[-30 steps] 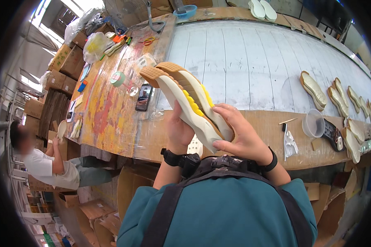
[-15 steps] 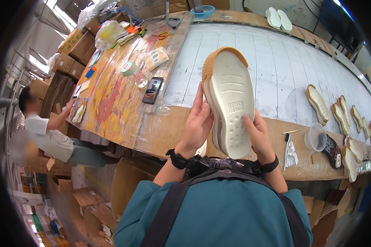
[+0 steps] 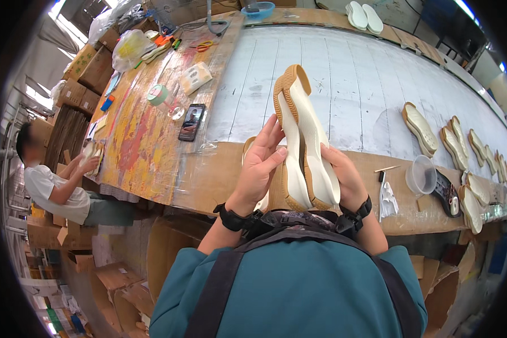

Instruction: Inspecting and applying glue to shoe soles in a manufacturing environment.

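1. Currently, left hand (image 3: 258, 172) cups pair of soles (image 3: 315, 132) from left, fingers close together, thumb apart.
2. Right hand (image 3: 346, 177) grips right side; finger spread unclear, partly hidden.
3. Soles edge-on between palms, tan ends up.
4. Beneath: cardboard strip (image 3: 219, 177); beyond: white tabletop (image 3: 366, 96).

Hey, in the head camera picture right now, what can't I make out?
All in the head view:
Two cream-and-tan shoe soles: facing surfaces, mostly hidden because they are held close together, edge-on.
Tan-edged cream piece behind the left hand: mostly covered by that hand.
Black rectangular smartphone: screen details, too small.
Person in white T-shirt: face, blurred.
Cream soles at far right: exact count, too small.
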A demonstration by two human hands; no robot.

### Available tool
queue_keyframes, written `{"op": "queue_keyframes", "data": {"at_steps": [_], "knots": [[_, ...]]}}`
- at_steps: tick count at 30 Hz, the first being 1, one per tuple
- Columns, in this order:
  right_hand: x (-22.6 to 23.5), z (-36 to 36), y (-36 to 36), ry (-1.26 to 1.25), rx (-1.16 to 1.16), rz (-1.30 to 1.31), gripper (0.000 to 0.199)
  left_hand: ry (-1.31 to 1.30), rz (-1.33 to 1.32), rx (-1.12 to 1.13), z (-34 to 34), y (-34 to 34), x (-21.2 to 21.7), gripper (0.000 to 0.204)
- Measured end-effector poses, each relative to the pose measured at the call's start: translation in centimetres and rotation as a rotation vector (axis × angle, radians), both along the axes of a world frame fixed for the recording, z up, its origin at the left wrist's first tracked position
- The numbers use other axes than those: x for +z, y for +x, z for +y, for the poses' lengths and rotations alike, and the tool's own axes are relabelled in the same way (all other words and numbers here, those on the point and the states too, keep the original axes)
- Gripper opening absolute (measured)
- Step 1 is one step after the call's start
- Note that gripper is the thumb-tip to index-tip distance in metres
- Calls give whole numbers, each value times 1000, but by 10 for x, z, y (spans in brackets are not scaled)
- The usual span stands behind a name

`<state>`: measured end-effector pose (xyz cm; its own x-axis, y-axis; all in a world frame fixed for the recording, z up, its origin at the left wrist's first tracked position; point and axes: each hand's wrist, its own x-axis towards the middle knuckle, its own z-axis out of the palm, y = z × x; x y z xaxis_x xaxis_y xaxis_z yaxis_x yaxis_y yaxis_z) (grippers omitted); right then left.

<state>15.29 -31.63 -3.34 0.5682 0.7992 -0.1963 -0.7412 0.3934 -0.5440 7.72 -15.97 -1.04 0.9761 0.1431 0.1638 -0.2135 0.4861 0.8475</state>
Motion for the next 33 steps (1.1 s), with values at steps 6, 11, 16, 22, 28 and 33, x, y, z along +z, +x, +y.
{"op": "queue_keyframes", "data": {"at_steps": [6,11,16,22,28,33], "knots": [[-6,-1,5,-52,47,38,34,1,73,19,-1,-4,-3,64],[10,1,4,-265,-57,-575,47,-52,332,142,-6,0,-16,58],[34,8,-3,-115,37,-644,45,-573,318,36,14,4,-49,37],[30,11,-11,-116,-37,-827,46,-679,236,-22,5,0,-34,33],[32,10,-17,-117,-22,-777,49,-541,414,112,10,3,-42,43],[29,11,-21,-119,-16,-756,52,-512,379,205,7,0,-43,43]]}}
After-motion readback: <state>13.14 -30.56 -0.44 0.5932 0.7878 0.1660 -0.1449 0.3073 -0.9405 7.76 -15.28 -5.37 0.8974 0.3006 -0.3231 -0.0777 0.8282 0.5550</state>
